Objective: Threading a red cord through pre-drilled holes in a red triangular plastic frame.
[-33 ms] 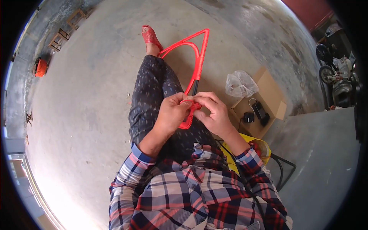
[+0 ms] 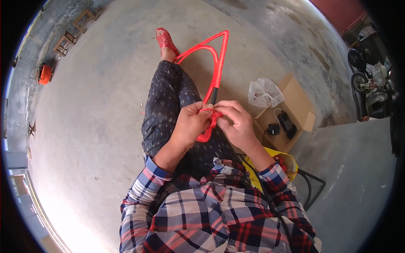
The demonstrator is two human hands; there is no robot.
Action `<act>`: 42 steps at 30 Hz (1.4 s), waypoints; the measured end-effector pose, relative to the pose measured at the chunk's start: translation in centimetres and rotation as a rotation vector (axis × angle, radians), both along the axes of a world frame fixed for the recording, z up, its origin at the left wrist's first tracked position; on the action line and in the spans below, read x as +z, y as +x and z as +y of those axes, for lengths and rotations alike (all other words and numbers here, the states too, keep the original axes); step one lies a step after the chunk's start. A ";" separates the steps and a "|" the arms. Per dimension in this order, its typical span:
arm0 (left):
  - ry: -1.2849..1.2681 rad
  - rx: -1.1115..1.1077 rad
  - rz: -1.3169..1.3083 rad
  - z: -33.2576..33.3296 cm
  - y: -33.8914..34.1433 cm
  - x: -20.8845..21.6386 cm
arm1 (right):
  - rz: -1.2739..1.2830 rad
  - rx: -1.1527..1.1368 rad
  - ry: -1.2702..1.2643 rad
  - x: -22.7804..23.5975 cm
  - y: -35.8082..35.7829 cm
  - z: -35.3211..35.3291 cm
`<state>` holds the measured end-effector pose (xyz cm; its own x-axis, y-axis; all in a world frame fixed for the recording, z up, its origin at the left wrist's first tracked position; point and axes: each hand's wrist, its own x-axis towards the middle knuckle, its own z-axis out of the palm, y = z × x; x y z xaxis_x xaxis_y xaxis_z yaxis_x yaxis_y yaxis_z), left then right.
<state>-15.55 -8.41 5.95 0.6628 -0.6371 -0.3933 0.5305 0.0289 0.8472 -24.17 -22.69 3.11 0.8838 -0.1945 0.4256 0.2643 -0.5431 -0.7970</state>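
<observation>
A frame wound in red cord rests across my lap, with a pointed far corner and a curved inner bar. One short stretch of its outer bar is bare and black, just beyond my hands. My left hand is closed round the near part of the frame, thumb and forefinger pinching by the bare stretch. Beside it, my right hand has its fingers bent together at a small bunch of loose red cord. Its fingertips partly hide the cord. Below my left fingers the frame's red near corner shows.
To my right stands an open cardboard box with black devices inside and a clear plastic bag at its edge. A yellow item lies by my right forearm. Wooden stools are far left; a wheeled machine is far right.
The frame's far corner has shifted slightly left. My right fingers have moved a little, and the red cord bunch between my hands has changed shape.
</observation>
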 end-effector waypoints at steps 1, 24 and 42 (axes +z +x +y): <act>0.001 0.006 -0.004 0.1 0.2 0.0 | 0.032 -0.021 0.077 0.1 -0.2 -0.3; 0.084 -0.080 0.239 -1.0 1.9 -6.0 | -0.472 -0.178 1.348 2.0 -17.1 -15.4; -0.238 -0.267 -0.222 0.5 -2.5 -1.5 | 0.416 0.571 1.437 -3.3 -3.3 0.9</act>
<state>-18.06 -7.87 4.47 0.5141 -0.8539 -0.0807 0.3514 0.1239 0.9280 -27.51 -21.77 -0.23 0.9799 0.1784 -0.0888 -0.1956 0.7753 -0.6006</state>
